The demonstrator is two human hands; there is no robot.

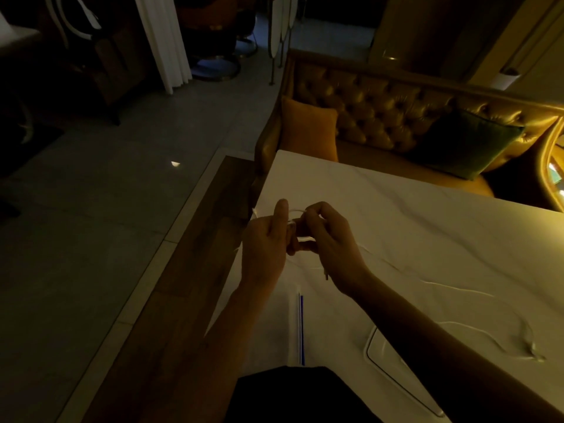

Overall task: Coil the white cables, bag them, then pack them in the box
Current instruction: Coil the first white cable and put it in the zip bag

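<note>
Both hands meet above the left part of the white marble table [396, 209]. My left hand [265, 248] has its forefinger raised, and loops of a thin white cable [297, 212] wrap around its fingers. My right hand [328, 239] pinches the same cable at the loop's top. A loose tail of it hangs down beneath my right wrist. Another white cable [457, 288] trails loose across the table to the right, ending in a small plug near the right edge. A clear zip bag with a blue seal strip [301, 328] lies flat near me.
A clear flat box or lid [396, 370] lies under my right forearm at the table's near edge. A tufted gold sofa [381, 117] with an orange and a green cushion stands behind the table. Tiled floor and a dark wooden strip lie to the left.
</note>
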